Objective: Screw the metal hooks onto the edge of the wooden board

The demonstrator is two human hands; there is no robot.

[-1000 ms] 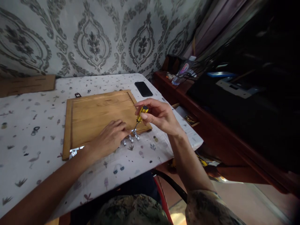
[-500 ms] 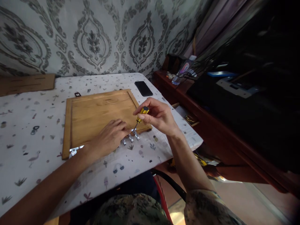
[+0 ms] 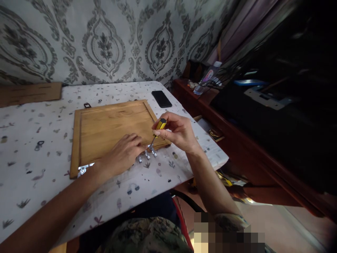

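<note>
A flat wooden panel with a raised frame (image 3: 110,123) lies on the table. Shiny metal fittings with hooked tabs (image 3: 153,151) sit along its near edge, towards the right. My right hand (image 3: 176,131) pinches a small yellow and black screwdriver (image 3: 161,123) by the handle, its shaft pointing down with the tip at the fitting. My left hand (image 3: 129,149) rests over the near edge with bent fingers, its fingertips against the fitting beside the screwdriver tip. Another metal piece (image 3: 83,170) shows at the panel's near left corner, partly behind my left forearm.
Beyond the panel lies a black phone (image 3: 161,99) on the patterned tablecloth (image 3: 31,140). Brown cardboard (image 3: 31,94) lies at the back left. To the right, a dark red cabinet (image 3: 247,140) holds a clear bottle (image 3: 207,79), and its drawer (image 3: 206,128) is partly open.
My right hand and the screwdriver handle have shifted slightly, and the fingers have turned a little around the handle. The tip stays at the fitting, and my left hand keeps its place.
</note>
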